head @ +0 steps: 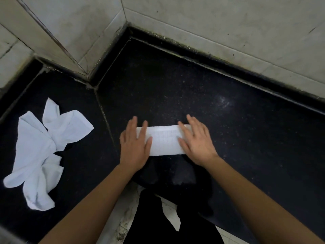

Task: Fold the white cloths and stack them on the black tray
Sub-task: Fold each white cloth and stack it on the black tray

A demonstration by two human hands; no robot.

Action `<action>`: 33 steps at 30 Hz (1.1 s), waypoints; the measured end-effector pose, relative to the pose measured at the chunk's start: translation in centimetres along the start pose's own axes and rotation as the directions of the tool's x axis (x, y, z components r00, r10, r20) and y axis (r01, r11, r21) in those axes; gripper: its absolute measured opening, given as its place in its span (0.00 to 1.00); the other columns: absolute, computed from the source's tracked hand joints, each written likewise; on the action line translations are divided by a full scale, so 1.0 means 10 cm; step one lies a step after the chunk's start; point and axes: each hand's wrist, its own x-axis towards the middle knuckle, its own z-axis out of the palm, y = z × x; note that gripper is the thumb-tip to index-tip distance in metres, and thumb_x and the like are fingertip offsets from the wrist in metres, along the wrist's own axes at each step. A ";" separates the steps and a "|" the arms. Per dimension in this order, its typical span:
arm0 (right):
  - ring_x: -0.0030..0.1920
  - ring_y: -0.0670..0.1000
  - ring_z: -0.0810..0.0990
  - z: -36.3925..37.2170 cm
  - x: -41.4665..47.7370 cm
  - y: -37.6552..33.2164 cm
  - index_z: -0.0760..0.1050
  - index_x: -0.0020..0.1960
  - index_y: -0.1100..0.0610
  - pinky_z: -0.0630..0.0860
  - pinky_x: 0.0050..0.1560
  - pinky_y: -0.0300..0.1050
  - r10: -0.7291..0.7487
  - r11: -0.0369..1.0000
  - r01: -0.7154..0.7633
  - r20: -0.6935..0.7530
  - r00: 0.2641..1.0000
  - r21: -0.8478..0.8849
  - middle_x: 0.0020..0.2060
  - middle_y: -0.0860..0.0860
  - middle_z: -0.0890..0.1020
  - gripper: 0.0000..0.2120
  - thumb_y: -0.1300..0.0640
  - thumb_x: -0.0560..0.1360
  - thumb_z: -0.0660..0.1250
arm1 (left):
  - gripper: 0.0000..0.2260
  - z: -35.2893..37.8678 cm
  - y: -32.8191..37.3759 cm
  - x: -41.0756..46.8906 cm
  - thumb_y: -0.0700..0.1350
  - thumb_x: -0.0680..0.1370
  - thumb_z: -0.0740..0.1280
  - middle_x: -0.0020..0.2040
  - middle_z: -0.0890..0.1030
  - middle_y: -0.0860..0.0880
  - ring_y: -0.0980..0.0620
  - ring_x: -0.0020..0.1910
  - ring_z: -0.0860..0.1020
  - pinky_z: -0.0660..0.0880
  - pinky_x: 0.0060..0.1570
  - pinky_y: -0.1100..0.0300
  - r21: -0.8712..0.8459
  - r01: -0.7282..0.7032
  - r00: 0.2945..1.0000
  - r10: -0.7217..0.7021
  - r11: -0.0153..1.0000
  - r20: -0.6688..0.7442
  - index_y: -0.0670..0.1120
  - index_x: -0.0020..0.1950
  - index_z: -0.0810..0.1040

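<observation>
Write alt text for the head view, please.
The left hand and right hand press flat on the ends of a folded white cloth on a black counter. A heap of crumpled white cloths lies farther left.

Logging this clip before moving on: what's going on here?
A person presses both hands flat on a folded white cloth on the black speckled counter, the left hand at its left end and the right hand at its right end. A heap of unfolded white cloths lies further left on the counter.
</observation>
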 end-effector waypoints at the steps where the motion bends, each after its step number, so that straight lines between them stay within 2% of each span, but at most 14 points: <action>1: 0.81 0.60 0.47 0.04 0.01 -0.05 0.51 0.82 0.53 0.49 0.79 0.60 -0.045 0.997 0.050 0.093 0.995 -0.052 0.81 0.59 0.48 0.30 0.42 0.84 0.50 | 0.27 0.04 -0.01 -0.01 0.57 0.83 0.53 0.80 0.51 0.40 0.41 0.79 0.52 0.56 0.72 0.38 0.080 -0.142 0.988 0.135 0.987 0.079 0.47 0.80 0.56; 3: 0.80 0.62 0.40 0.17 0.04 -0.10 0.45 0.82 0.53 0.45 0.79 0.63 -0.109 0.981 0.137 0.188 0.976 -0.140 0.81 0.59 0.42 0.34 0.37 0.83 0.45 | 0.30 0.11 -0.07 0.02 0.61 0.83 0.46 0.81 0.46 0.41 0.42 0.80 0.47 0.54 0.73 0.34 0.166 -0.304 0.934 0.260 0.938 0.246 0.47 0.81 0.51; 6: 0.80 0.63 0.41 0.29 0.09 -0.08 0.43 0.82 0.52 0.46 0.79 0.65 -0.102 0.971 0.152 0.255 0.962 -0.186 0.81 0.59 0.42 0.36 0.34 0.81 0.42 | 0.33 0.16 -0.18 0.08 0.66 0.81 0.41 0.81 0.44 0.42 0.43 0.80 0.45 0.51 0.74 0.34 0.205 -0.318 0.904 0.230 0.926 0.361 0.50 0.81 0.47; 9: 0.80 0.62 0.40 0.34 0.10 -0.01 0.40 0.82 0.50 0.44 0.79 0.63 -0.091 0.963 0.154 0.272 0.958 -0.223 0.81 0.57 0.41 0.37 0.31 0.81 0.41 | 0.34 0.17 -0.23 0.10 0.69 0.79 0.38 0.81 0.41 0.43 0.43 0.80 0.42 0.47 0.75 0.35 0.219 -0.320 0.893 0.216 0.922 0.394 0.52 0.81 0.43; 13: 0.81 0.61 0.42 0.34 0.11 0.01 0.41 0.82 0.49 0.44 0.79 0.62 -0.105 0.962 0.166 0.269 0.957 -0.216 0.81 0.57 0.43 0.38 0.29 0.80 0.41 | 0.34 0.20 -0.25 0.11 0.69 0.79 0.41 0.81 0.41 0.43 0.43 0.80 0.42 0.45 0.75 0.35 0.214 -0.315 0.899 0.218 0.925 0.379 0.53 0.81 0.42; 18: 0.80 0.62 0.38 0.31 0.10 -0.01 0.36 0.82 0.49 0.41 0.79 0.63 -0.080 0.957 0.159 0.303 0.950 -0.244 0.81 0.58 0.38 0.39 0.28 0.79 0.38 | 0.34 0.20 -0.24 0.10 0.69 0.79 0.39 0.81 0.40 0.43 0.43 0.80 0.41 0.43 0.75 0.36 0.217 -0.310 0.896 0.207 0.926 0.394 0.54 0.81 0.40; 20: 0.80 0.62 0.39 0.28 0.04 -0.03 0.39 0.82 0.51 0.42 0.79 0.63 -0.007 0.974 0.066 0.263 0.965 -0.215 0.81 0.59 0.39 0.42 0.27 0.78 0.41 | 0.34 0.20 -0.22 0.09 0.69 0.79 0.40 0.81 0.42 0.43 0.43 0.80 0.42 0.44 0.76 0.37 0.215 -0.284 0.904 0.186 0.934 0.385 0.53 0.81 0.41; 21: 0.81 0.61 0.42 0.26 -0.01 -0.03 0.42 0.82 0.53 0.44 0.79 0.61 0.060 0.986 -0.025 0.217 0.974 -0.162 0.81 0.60 0.42 0.42 0.28 0.79 0.44 | 0.34 0.19 -0.21 0.07 0.69 0.79 0.40 0.81 0.42 0.43 0.42 0.80 0.42 0.44 0.76 0.37 0.207 -0.261 0.911 0.170 0.943 0.376 0.53 0.81 0.42; 23: 0.78 0.60 0.55 0.20 -0.14 -0.05 0.53 0.81 0.55 0.54 0.77 0.58 0.238 0.971 -0.237 0.085 0.968 -0.014 0.79 0.60 0.55 0.38 0.32 0.80 0.52 | 0.34 0.17 -0.18 -0.01 0.68 0.79 0.40 0.81 0.42 0.43 0.43 0.80 0.42 0.43 0.76 0.38 0.191 -0.203 0.921 0.121 0.960 0.372 0.54 0.81 0.42; 25: 0.69 0.59 0.68 0.12 -0.25 -0.06 0.64 0.76 0.58 0.66 0.69 0.56 0.388 0.920 -0.386 -0.023 0.921 0.071 0.70 0.59 0.68 0.33 0.37 0.81 0.58 | 0.34 0.18 -0.13 -0.14 0.68 0.79 0.41 0.81 0.43 0.44 0.43 0.80 0.42 0.43 0.76 0.39 0.172 -0.120 0.935 0.053 0.978 0.350 0.54 0.81 0.43; 26: 0.65 0.58 0.72 0.08 -0.28 -0.07 0.68 0.74 0.58 0.70 0.65 0.55 0.437 0.895 -0.433 -0.014 0.899 0.103 0.66 0.58 0.71 0.30 0.39 0.80 0.60 | 0.33 0.17 -0.10 -0.20 0.67 0.79 0.42 0.81 0.43 0.44 0.43 0.80 0.43 0.43 0.76 0.38 0.164 -0.070 0.942 0.011 0.984 0.335 0.54 0.81 0.44; 29: 0.57 0.56 0.77 -0.01 -0.29 -0.13 0.74 0.67 0.55 0.77 0.55 0.52 0.523 0.817 -0.542 0.146 0.840 0.195 0.61 0.54 0.73 0.23 0.41 0.79 0.64 | 0.32 0.14 0.03 -0.38 0.67 0.80 0.45 0.81 0.45 0.43 0.42 0.80 0.44 0.43 0.75 0.37 0.164 0.059 0.933 -0.113 0.985 0.341 0.54 0.81 0.45; 33: 0.51 0.51 0.79 -0.11 -0.15 -0.24 0.78 0.55 0.51 0.79 0.50 0.48 0.581 0.685 -0.650 0.293 0.760 0.329 0.53 0.49 0.77 0.11 0.48 0.76 0.69 | 0.31 0.02 0.14 -0.47 0.66 0.80 0.49 0.76 0.61 0.40 0.40 0.75 0.59 0.55 0.71 0.37 0.241 0.097 0.933 -0.173 0.966 0.317 0.52 0.79 0.58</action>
